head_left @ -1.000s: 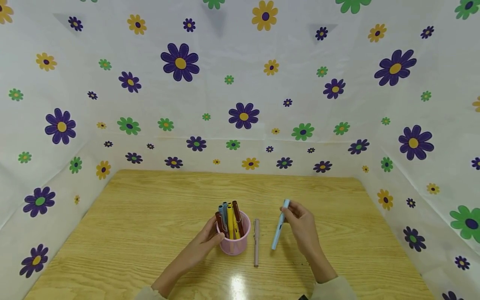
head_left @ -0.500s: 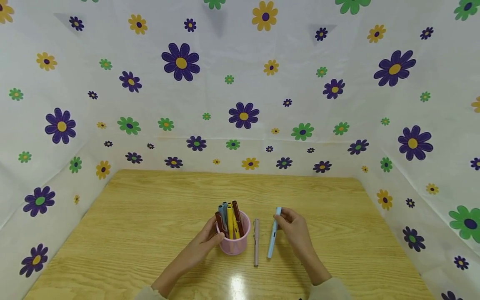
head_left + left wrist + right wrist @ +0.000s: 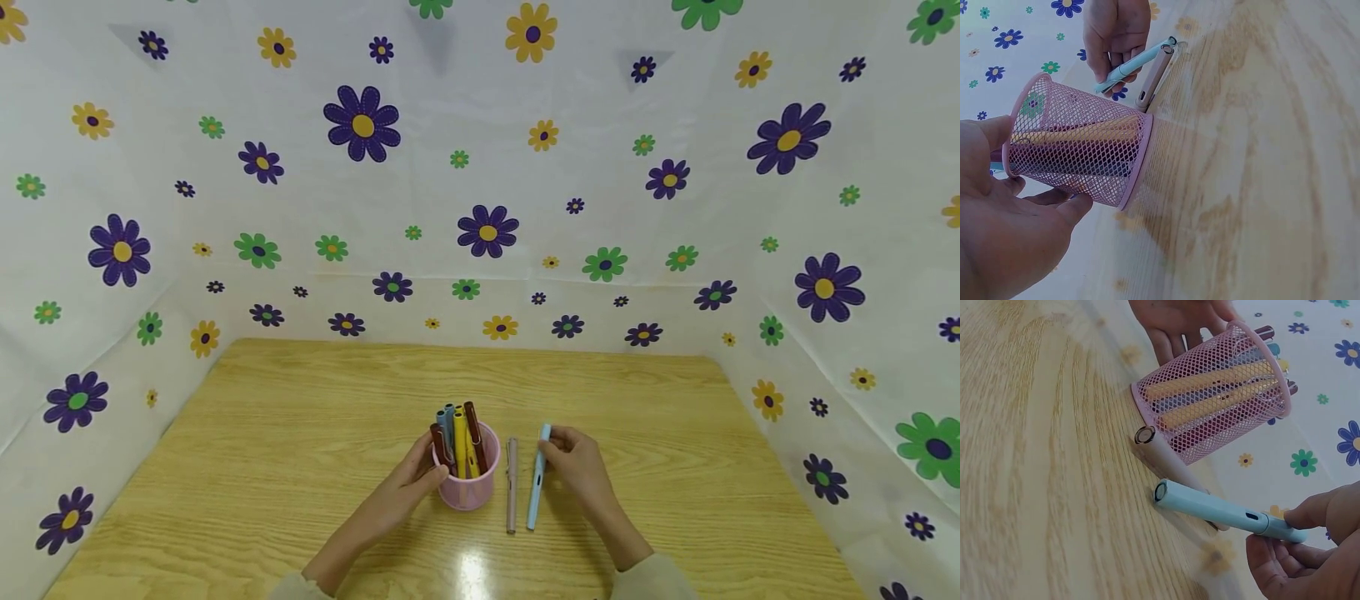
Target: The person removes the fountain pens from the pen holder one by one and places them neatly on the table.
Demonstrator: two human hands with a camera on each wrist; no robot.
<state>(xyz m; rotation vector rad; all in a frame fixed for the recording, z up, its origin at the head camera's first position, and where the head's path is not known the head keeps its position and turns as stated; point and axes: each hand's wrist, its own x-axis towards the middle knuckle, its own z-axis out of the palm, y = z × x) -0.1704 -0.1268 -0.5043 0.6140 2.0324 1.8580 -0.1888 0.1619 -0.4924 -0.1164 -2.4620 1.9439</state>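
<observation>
My left hand (image 3: 405,490) grips a pink mesh pen holder (image 3: 471,497) from its left side, thumb at the rim. Several pens in brown, blue and yellow stand inside; the yellow barrels (image 3: 1210,381) show through the mesh. To the right of the holder a grey-brown pen (image 3: 512,492) lies on the table. My right hand (image 3: 583,468) pinches a light blue pen (image 3: 537,483) near its far end, beside the grey-brown one and almost parallel. In the right wrist view the pen's free end (image 3: 1161,490) is low by the tabletop; whether it touches I cannot tell.
The wood-grain table (image 3: 315,400) is walled at the back and both sides by a white cloth (image 3: 427,192) printed with flowers. A bright light reflection lies near the table's front.
My right hand has moved left and nearer to me, bringing the light blue pen down beside the grey-brown pen and turning it more in line. The left hand and pen holder stay put.
</observation>
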